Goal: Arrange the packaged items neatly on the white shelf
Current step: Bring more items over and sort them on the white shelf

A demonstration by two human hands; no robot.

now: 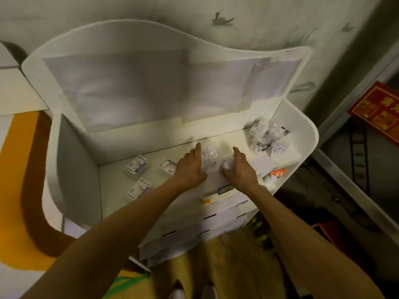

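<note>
On the white shelf [121,199] lie three small white boxed items [136,167] at the left. In the middle, my left hand [191,167] grips a clear plastic packet [209,157] from its left side. Close beside it, my right hand [239,169] holds a second clear packet [226,164] from the right. Several more clear packets with black labels [266,139] stand grouped at the shelf's back right corner. An orange-and-white pack [275,174] lies at the right edge.
Long white boxes [205,221] are stacked along the shelf's front right. The shelf has a tall curved back panel [140,87] and a left side wall [73,169]. A wood floor and my shoes show below; a red sign [380,111] hangs at right.
</note>
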